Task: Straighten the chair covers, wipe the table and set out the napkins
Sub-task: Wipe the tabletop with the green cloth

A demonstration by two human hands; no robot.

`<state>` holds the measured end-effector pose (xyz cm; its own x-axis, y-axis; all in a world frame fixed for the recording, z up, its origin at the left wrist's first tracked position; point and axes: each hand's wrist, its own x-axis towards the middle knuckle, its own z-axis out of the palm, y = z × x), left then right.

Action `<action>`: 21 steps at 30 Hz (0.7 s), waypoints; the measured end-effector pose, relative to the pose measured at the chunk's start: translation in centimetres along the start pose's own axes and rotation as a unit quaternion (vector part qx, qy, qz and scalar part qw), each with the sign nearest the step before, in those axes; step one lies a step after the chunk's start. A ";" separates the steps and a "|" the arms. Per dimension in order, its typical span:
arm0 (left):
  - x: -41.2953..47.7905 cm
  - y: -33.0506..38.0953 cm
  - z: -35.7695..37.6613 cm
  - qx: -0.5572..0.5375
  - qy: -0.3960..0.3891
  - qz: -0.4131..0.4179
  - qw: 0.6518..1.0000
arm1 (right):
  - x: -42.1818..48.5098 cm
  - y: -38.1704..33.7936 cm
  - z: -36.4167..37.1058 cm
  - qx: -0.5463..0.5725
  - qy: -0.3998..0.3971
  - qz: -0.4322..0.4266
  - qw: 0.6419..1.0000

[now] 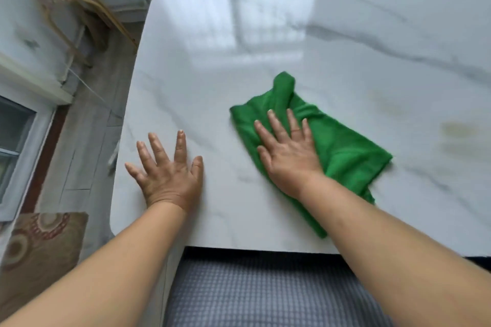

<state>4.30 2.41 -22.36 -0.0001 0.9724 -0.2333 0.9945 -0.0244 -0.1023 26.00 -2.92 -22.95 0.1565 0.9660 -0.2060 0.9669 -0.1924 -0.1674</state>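
We've got our right hand (288, 152) flat on the green cloth (342, 146), fingers straight, pressing it onto the marble table (212, 74) near the front edge. Left hand (170, 171) lies flat on the bare top beside it, fingers spread, holding nothing. Yellowish smudges (455, 130) sit further right.

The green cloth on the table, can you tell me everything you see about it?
The green cloth is bright and fuzzy, like microfibre. It lies rumpled but mostly flat on the glossy white marble-look table, near its front edge, bunched at the far end, one corner trailing toward the person. The right hand presses its left part with straight fingers; the left hand does not touch it.
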 end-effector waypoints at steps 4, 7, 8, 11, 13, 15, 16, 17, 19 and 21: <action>-4.2 8.5 -1.7 -0.133 0.086 0.035 0.987 | -11.1 7.6 1.1 -0.027 0.002 -0.124 0.992; -6.8 16.5 -1.8 -0.170 0.029 0.066 0.983 | -12.2 18.9 -0.8 -0.059 0.025 -0.020 0.998; -7.6 18.5 -1.5 -0.166 0.009 0.074 0.983 | -11.2 22.1 -1.9 -0.055 0.016 0.035 0.998; -9.2 22.7 -0.3 -0.133 -0.015 0.084 0.987 | -6.2 27.5 -4.7 -0.027 0.015 0.178 0.984; -9.3 23.6 0.5 -0.120 -0.008 0.072 0.990 | -1.7 27.0 -5.4 -0.001 0.038 0.225 0.974; -8.9 23.6 1.1 -0.117 0.005 0.061 0.991 | 1.1 24.0 -5.1 0.014 0.050 0.205 0.977; -8.7 23.5 1.3 -0.120 0.014 0.061 0.991 | 1.4 22.0 -4.5 0.015 0.050 0.167 0.984; -8.9 23.9 1.4 -0.124 0.019 0.060 0.990 | 0.6 20.5 -3.8 0.017 0.041 0.114 0.992; -9.3 24.1 1.5 -0.128 0.029 0.058 0.990 | -2.8 18.9 -2.7 0.015 0.030 -0.022 0.999; -9.6 24.3 1.6 -0.125 0.031 0.055 0.990 | -6.5 20.7 -2.4 0.012 0.027 -0.113 0.993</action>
<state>28.29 -7.91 -24.13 0.1094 0.9794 -0.1697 0.9830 -0.0813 0.1645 45.48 -12.73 -22.81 -0.0537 0.9927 -0.1081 0.9736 0.0280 -0.2267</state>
